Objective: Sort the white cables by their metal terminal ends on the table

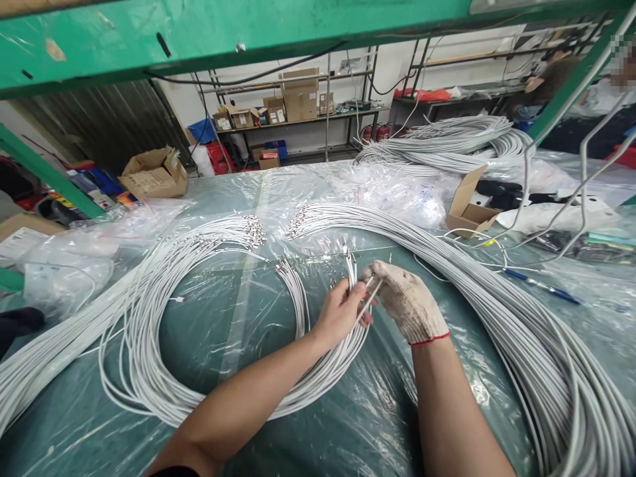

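Observation:
My bare left hand (342,308) is closed round several white cables (352,266), whose metal-tipped ends stick up above the fingers. My right hand (405,298), in a knitted glove with a red cuff, pinches white cable ends just right of the left hand. The held cables belong to a looped bundle (322,391) that curves below my left forearm. Inside that loop lies a short row of cable ends (295,285). A larger bundle (218,232) with many terminals lies at left. Another thick bundle (447,258) arcs along the right side.
Clear plastic sheeting covers the green table (209,311). At right lie a blue pen (544,286) and an open cardboard box (470,205). A cable coil (447,146) sits at the far edge. A green beam (248,33) crosses overhead. A person (561,86) is at far right.

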Demonstrator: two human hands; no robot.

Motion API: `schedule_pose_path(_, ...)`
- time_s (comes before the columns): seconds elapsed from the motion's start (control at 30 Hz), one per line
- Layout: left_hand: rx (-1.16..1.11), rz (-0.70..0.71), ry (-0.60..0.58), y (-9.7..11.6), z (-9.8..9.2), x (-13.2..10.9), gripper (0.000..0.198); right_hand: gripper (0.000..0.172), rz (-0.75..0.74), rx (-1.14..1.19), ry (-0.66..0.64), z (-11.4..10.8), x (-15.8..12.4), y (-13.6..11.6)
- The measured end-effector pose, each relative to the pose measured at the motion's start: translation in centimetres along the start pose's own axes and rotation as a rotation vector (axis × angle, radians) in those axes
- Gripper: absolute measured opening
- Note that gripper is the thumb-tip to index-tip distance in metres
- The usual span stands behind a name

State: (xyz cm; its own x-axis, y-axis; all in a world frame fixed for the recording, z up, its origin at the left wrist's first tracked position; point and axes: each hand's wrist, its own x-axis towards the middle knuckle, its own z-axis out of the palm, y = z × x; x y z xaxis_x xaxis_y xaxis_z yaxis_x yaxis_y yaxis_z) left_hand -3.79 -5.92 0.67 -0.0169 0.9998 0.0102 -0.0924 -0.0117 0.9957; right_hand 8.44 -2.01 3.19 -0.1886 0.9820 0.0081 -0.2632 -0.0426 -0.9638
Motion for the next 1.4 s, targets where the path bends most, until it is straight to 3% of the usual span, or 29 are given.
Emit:
schedule_pose_path(0.13, 0.037, 0.065, 0.143, 0.4, -0.6, 0.4, 0.030, 0.033, 0.072, 0.153, -0.039, 0.2, 0.2, 0.2)
schedule_pose_path(0.27, -0.126, -0.008, 0.057, 0.4, -1.1, 0.7, 0.031, 0.036, 0.143, 0.197, -0.064, 0.2, 0.5, 0.8)
schedule_pose_path(0.5, 0.069, 0.028, 0.097, 0.3, -1.6, 1.1, 0.037, 0.034, 0.137, 0.268, -0.021, -0.2, 0.7, 1.4)
schedule_pose_path(0.63, 0.160, 0.053, 0.088, 0.6, -1.5, 1.1, 0.039, 0.035, 0.069, 0.180, -0.043, -0.2, 0.7, 1.4)
schedule_pose_path(0.77, 0.217, 0.042, 0.042, 0.7, -1.1, 1.0, 0.037, 0.030, -0.008, 0.101, 0.049, -0.2, 0.6, 1.2)
schedule_pose_path(0.97, 0.186, 0.005, -0.026, 0.6, -1.0, 1.0, 0.036, 0.035, 0.038, 0.099, 0.133, -0.2, 0.7, 0.9)
schedule_pose_path(1.1, 0.107, -0.012, -0.074, 0.5, -1.2, 1.3, 0.037, 0.029, 0.026, 0.178, 0.074, -0.2, 0.5, 0.4)
schedule_pose_path(1.2, 0.031, -0.021, -0.077, 0.3, -1.2, 1.4, 0.038, 0.034, 0.007, 0.178, 0.024, -0.5, 0.6, 0.3)
schedule_pose_path(1.4, -0.064, -0.021, -0.025, 0.1, -1.4, 1.1, 0.037, 0.055, 0.044, 0.048, 0.069, -1.5, 1.2, 1.2)
